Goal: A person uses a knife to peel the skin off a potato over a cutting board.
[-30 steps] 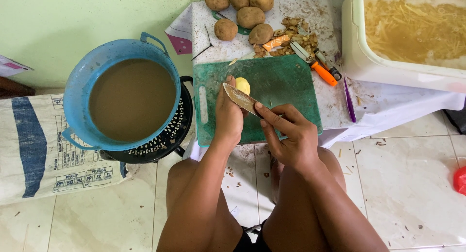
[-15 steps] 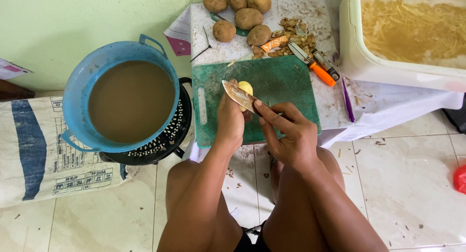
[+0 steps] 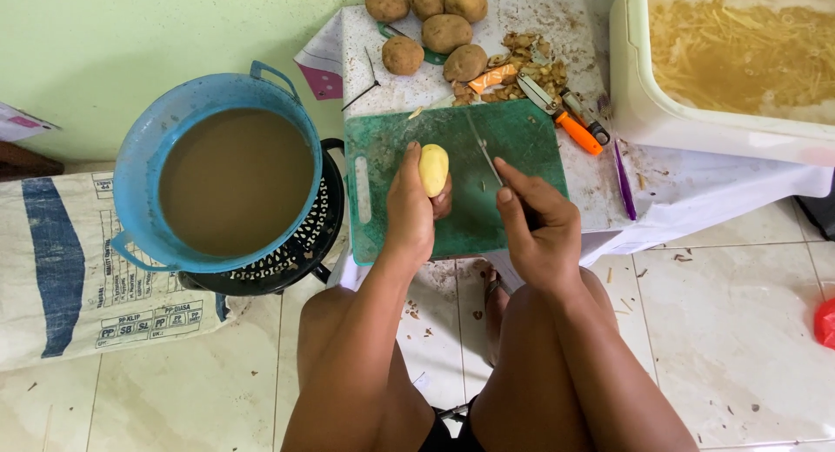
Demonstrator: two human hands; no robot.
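The peeled potato (image 3: pixel 433 169) stands upright above the green cutting board (image 3: pixel 522 139), near its left half. The left hand (image 3: pixel 410 210) closes its grip around the potato from below. The right hand (image 3: pixel 541 227) closes its grip on a knife (image 3: pixel 484 149), blade pointing toward the far edge of the board. The board lies at the near edge of the worktop (image 3: pixel 600 178). Unpeeled potatoes (image 3: pixel 445 33) and peelings (image 3: pixel 522 69) occupy the far edge. A blue bucket (image 3: pixel 139 156) of brown liquid stands left of the worktop.
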